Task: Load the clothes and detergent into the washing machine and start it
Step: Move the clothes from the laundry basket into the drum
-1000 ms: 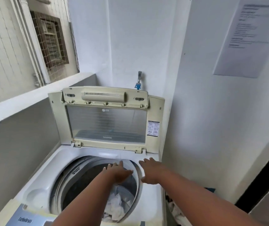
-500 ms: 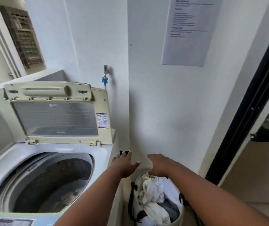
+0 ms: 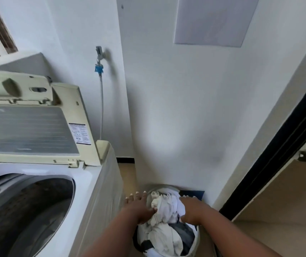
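Hand positions are bracketing the load: the left hand [image 3: 139, 206] is lying flat and unclenched on the left side of the clothes [image 3: 164, 219], fingers spread and gripping nothing, while the right hand [image 3: 192, 208] is pressing palm-down on the right side, fingers curling over the fabric. Whether the right hand is actually pinching cloth cannot be told. Both hands are flanking the pile, which suggests a two-handed scoop is being prepared so that a large bundle can be lifted in one pass.

Working left to right, the washing machine [image 3: 92, 182] is standing with its lid [image 3: 29, 127] raised upright against the rear, leaving the drum [image 3: 27, 210] exposed and ready to receive the load. The drum interior is appearing dark; its contents cannot be made out. A hose [image 3: 101, 101] is running down from a wall tap [image 3: 99, 52] behind the machine.

The laundry basket [image 3: 195, 238] is sitting on the floor just beside the machine's right flank, keeping the transfer path short. White and grey garments are filling it.

Walls are closing in on the corner, with a paper notice [image 3: 213, 21], too blurred to read, fixed above. A dark door frame [image 3: 278, 145] is bordering the right. No detergent is showing.
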The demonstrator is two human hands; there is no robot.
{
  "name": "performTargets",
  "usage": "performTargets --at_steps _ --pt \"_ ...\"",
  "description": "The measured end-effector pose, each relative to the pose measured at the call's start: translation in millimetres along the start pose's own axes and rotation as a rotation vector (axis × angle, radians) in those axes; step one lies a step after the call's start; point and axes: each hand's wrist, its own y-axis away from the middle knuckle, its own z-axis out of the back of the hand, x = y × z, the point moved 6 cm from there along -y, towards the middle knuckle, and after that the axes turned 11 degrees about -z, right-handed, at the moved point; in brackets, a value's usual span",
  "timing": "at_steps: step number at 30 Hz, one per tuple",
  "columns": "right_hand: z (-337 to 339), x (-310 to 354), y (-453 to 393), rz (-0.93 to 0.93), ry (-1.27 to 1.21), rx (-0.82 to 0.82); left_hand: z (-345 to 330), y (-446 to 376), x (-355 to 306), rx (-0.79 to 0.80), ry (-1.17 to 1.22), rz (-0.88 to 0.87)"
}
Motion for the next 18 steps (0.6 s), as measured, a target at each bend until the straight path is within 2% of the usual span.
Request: performTargets --at_steps 6,9,14,18 --pt "-20 -10 -82 -0.015 -0.055 0.082 -29 -87 26 0.112 0.092 0.022" --pt "-40 -9 -119 -0.004 -0.113 0.138 -46 -124 35 0.161 0.053 -0.003" --pt "-92 -16 -183 0.005 -0.244 0.206 -102 -179 46 0.222 -0.043 -0.055" --pt "-140 -29 -246 -0.014 -0.374 0.231 -158 -219 54 0.299 0.022 -0.03"
